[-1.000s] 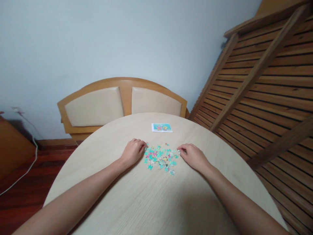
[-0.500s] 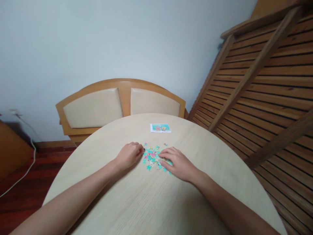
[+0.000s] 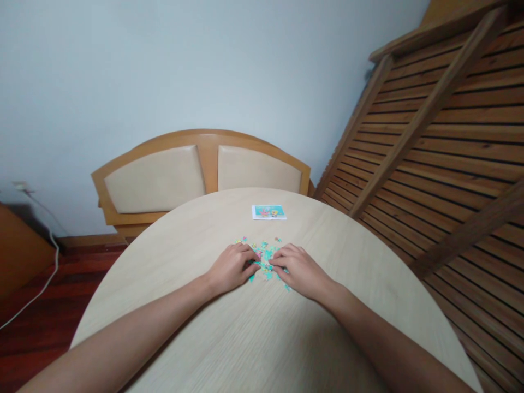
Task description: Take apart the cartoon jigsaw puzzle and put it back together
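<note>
Small jigsaw puzzle pieces (image 3: 268,254), teal with some pink and yellow, lie in a loose pile on the pale round table (image 3: 229,338). My left hand (image 3: 234,267) rests at the pile's left side and covers part of it. Its fingers are curled, with thumb and forefinger closed on a teal puzzle piece. From the right, my right hand (image 3: 299,271) reaches over the pile, its thumb and forefinger drawn together at a puzzle piece that is mostly hidden. Beyond the pile lies a picture card (image 3: 269,212) with a pink and a yellow cartoon figure on teal.
Behind the table stands a wooden headboard (image 3: 212,164) with cream panels, against a pale wall (image 3: 229,65). A slatted wooden frame (image 3: 434,147) leans at the right. A white cable (image 3: 55,262) hangs at the left above the dark red floor (image 3: 94,267).
My left hand has moved right, onto the pile's left part. The thumb and forefinger of my right hand have come closer together. Some puzzle pieces have shifted.
</note>
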Available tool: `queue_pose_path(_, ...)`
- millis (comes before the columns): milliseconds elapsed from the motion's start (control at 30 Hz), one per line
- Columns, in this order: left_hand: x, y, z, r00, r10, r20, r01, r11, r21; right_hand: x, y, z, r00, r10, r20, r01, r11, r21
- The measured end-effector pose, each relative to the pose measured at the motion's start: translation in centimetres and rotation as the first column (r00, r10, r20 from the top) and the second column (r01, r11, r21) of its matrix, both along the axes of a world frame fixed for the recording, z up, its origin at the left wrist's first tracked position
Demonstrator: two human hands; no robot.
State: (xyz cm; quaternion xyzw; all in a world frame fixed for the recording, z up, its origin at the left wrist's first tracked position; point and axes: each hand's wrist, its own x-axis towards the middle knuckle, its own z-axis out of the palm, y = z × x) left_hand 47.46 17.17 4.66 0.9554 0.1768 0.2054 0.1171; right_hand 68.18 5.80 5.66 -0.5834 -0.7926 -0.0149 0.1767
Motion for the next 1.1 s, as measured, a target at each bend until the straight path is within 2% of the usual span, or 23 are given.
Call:
queue_pose_path(300,0.0,0.5,-0.1,0.997,0.063,0.044,-0.063,0.998,-0.011,-0.1,-1.1,-0.4,0.995,-0.08,-0.062,0.084,0.995,0.059)
queue_pose_path(400,-0.3,0.3,0.5,0.999,0.03,-0.013,-0.03,0.999,0.037,-0.4,-0.9,-0.6,0.993,-0.07,-0.091,0.078,0.993,0.087)
queue_pose_path(533,-0.7,0.1,1.4,0.993,-0.007,-0.117,0.019,0.995,0.097,-0.8,-0.6,-0.9,0.997,-0.045,-0.071,0.049,0.997,0.064)
queue_pose_path(767,-0.8,0.5,1.7,0.982,-0.075,-0.173,0.111,0.971,0.21,-0.4,-0.6,-1.0,0.995,-0.073,-0.065,0.076,0.996,0.055)
queue_pose_path(967,-0.8,0.4,1.7,0.991,-0.073,-0.116,0.104,0.951,0.291,-0.2,-0.5,-1.0,0.987,-0.128,-0.1,0.134,0.989,0.056)
queue_pose_path(1100,-0.6,0.3,1.4,0.996,-0.074,-0.052,0.084,0.974,0.213,-0.3,-0.6,-0.7,0.983,-0.158,-0.09,0.163,0.985,0.055)
